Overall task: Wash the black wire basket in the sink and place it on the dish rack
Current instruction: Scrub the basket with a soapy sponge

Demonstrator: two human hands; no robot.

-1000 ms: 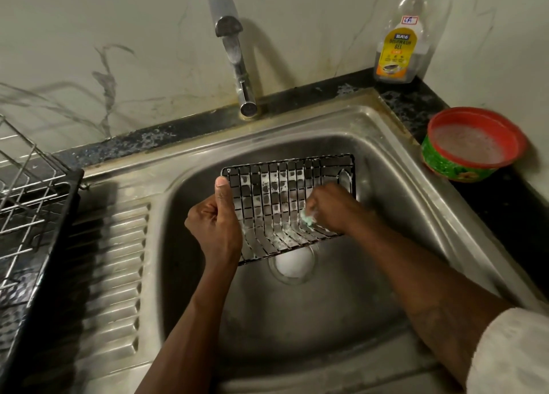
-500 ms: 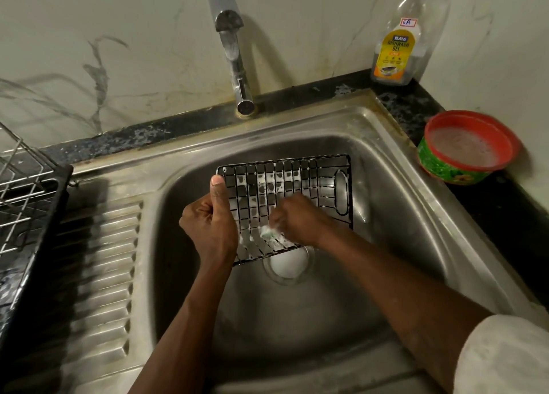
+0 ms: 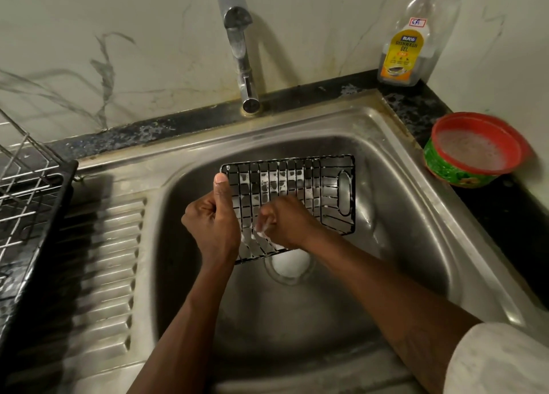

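Gripping the black wire basket (image 3: 315, 185) is the left hand (image 3: 212, 219); right hand (image 3: 289, 222) clutches a scrubber (image 3: 262, 230) (bottle (image 3: 401, 55): DISHWASH GEL).

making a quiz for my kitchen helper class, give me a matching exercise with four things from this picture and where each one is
Things:
1. black wire basket
2. dishwash gel bottle
3. red-rimmed bowl
4. dish rack

Places:
A. far left, beside the drainboard
B. in the sink, gripped by the left hand
C. back corner of the counter
D. on the counter right of the sink, holding foamy water

Pairs: 1-B, 2-C, 3-D, 4-A
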